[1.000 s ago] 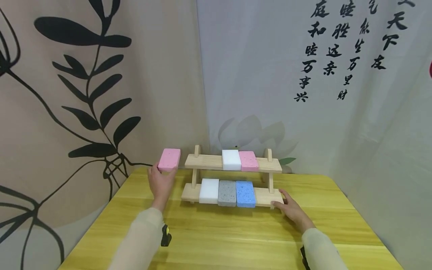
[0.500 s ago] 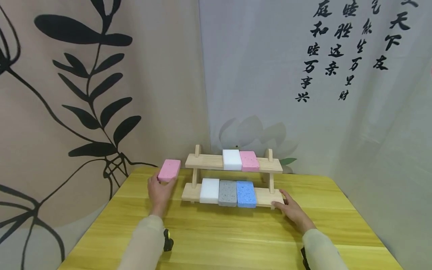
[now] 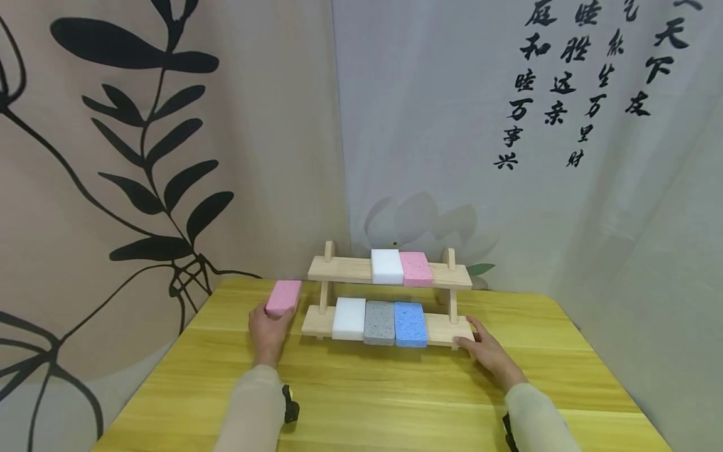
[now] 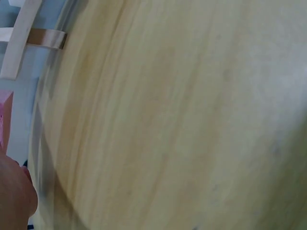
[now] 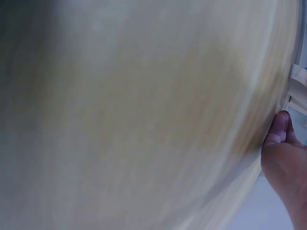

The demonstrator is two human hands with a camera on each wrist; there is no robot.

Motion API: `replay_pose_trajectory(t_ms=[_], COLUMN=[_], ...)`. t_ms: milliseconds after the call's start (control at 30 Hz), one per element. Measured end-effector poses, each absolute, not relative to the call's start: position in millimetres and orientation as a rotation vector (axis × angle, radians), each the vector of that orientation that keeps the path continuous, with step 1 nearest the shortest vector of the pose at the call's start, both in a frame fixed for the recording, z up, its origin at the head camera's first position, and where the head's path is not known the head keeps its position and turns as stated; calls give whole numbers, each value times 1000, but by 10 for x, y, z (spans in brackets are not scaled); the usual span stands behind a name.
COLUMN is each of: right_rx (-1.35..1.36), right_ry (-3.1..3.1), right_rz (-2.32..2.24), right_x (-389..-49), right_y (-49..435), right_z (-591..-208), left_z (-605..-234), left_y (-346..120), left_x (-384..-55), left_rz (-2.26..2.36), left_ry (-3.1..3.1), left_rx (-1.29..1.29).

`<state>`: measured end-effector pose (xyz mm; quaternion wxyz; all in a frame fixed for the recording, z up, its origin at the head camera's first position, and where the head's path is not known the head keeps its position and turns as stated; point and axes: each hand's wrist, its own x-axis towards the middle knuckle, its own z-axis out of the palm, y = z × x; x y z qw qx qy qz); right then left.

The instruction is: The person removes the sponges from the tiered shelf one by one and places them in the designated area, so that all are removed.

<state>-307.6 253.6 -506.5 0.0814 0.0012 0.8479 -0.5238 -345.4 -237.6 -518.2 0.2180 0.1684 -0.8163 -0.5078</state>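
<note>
My left hand (image 3: pixel 270 333) grips a pink sponge (image 3: pixel 283 297) by its near end, left of a two-tier wooden shelf (image 3: pixel 339 269). In the left wrist view, a corner of the pink sponge (image 4: pixel 5 117) shows beyond the hand (image 4: pixel 17 194). My right hand (image 3: pixel 490 353) holds the right end of the lower board between thumb and fingers. On the upper board lie a white sponge (image 3: pixel 386 267) and a second pink sponge (image 3: pixel 415 269) side by side. The lower board bears a white sponge (image 3: pixel 349 319), a grey sponge (image 3: pixel 379 322) and a blue sponge (image 3: pixel 410 324).
The shelf stands toward the back of a yellow wooden table (image 3: pixel 361 395). Behind it hangs a pale curtain (image 3: pixel 407 125) with printed dark leaves and characters. Black wrist devices (image 3: pixel 290 403) sit at both sleeves.
My left hand has lowered the pink sponge toward the table, beside the shelf's left end. The right hand and the shelf stay in place.
</note>
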Motion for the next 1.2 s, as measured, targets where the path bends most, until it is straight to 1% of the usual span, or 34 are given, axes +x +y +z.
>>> replay_pose_trajectory(t_ms=[167,533,833,1200], right_rx=[5,-7,-11,-2], right_ry=[2549,2568,2557,2543], right_rz=[-1556,-1538,-1552,-1572], right_x=[-3092,-3084,-3095,-3106], right_y=[2547,2569,2528,2550], right_z=[-5072,-5074,-5085,-5107], left_z=[-5219,-5266,-5321,-5289], left_y=[-2349,-2313,-2360,-2341], left_x=[-3436,-3544,-3555,-3552], left_rz=[-1390,-1378,-1313,-1208], left_ry=[-2272,-2296,-2362,-2489], left_rx=[465,441,452,455])
